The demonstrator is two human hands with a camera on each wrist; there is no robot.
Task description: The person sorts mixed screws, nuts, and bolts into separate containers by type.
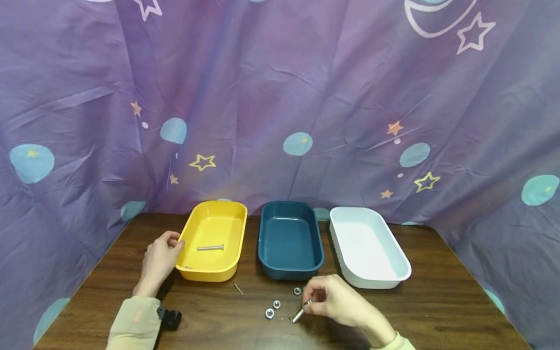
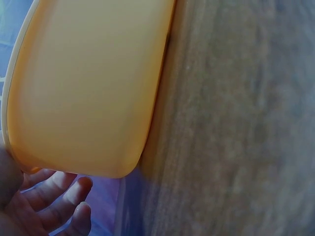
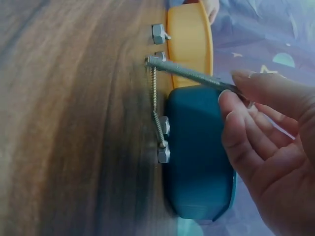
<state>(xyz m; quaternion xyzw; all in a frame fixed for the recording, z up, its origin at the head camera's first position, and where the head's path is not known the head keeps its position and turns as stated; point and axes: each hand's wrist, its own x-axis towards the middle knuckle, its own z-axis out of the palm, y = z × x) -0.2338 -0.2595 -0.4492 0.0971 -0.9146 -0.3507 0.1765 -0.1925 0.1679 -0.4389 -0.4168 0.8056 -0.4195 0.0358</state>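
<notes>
My right hand [image 1: 334, 299] pinches a long silver bolt [image 3: 192, 74] between thumb and fingertips by one end. The bolt slants down, its other end close over the table. Below it in the right wrist view are thin brassy screws [image 3: 154, 93]. Several hex nuts [image 1: 269, 313] lie left of this hand. At the left, my left hand [image 1: 161, 255] grips the near left rim of a yellow tray [image 1: 242, 233], thumb over the edge and fingers outside. Inside that tray lies another silver bolt [image 1: 211, 248], with part of a small metal piece [image 1: 188, 267] near the front wall.
A dark blue tray [image 1: 290, 274] stands in the middle and a white tray [image 1: 380, 283] to its right. One small thin screw [image 1: 238, 288] lies before the yellow tray. Behind the wooden table [image 1: 210, 316] hangs a purple patterned cloth [image 1: 271, 97].
</notes>
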